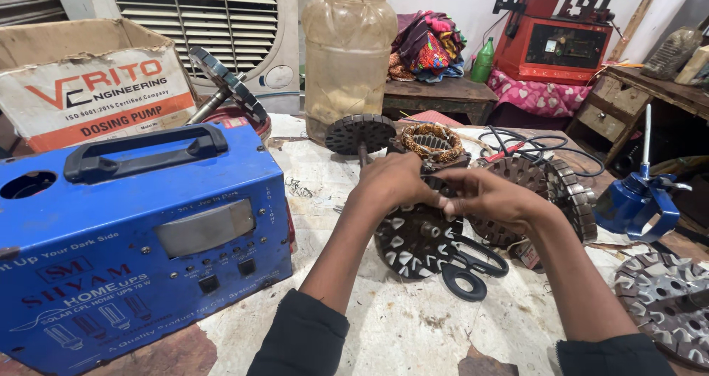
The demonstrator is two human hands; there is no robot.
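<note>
Fingers (434, 196) of both hands meet over a round dark motor core (415, 236) with shiny wedge shapes on its face. From the head camera, the left hand (395, 182) is curled on the top rim of the core, and the right hand (493, 197) comes in from the other side. Its fingertips are pressed together on the core's upper edge, as if pinching something tiny there; what it is, nobody could tell from here. The core sits right under the fingers, tipped up so its flat face looks at the person. Being a round disc, it has no long side. Both hands are on it, equally near.

Just below the fingers lie black-handled scissors (473, 267) on the worn table (413, 324). Behind the right hand stands another ribbed core (555, 191). Past the fingers, farther back, is a ring with copper-coloured windings (432, 142) and a dark disc on a shaft (360, 134).

Far to the left of the fingers sits a big blue metal box (140, 250) with a black carry handle, pale lettering and small lamp drawings on its front. Behind that is a brown cardboard box (81, 80) with a white label, red and dark letters and an orange stripe. Well behind the fingers stands a tall cloudy plastic jar (348, 51). Off to the right is a blue tool (636, 204).
</note>
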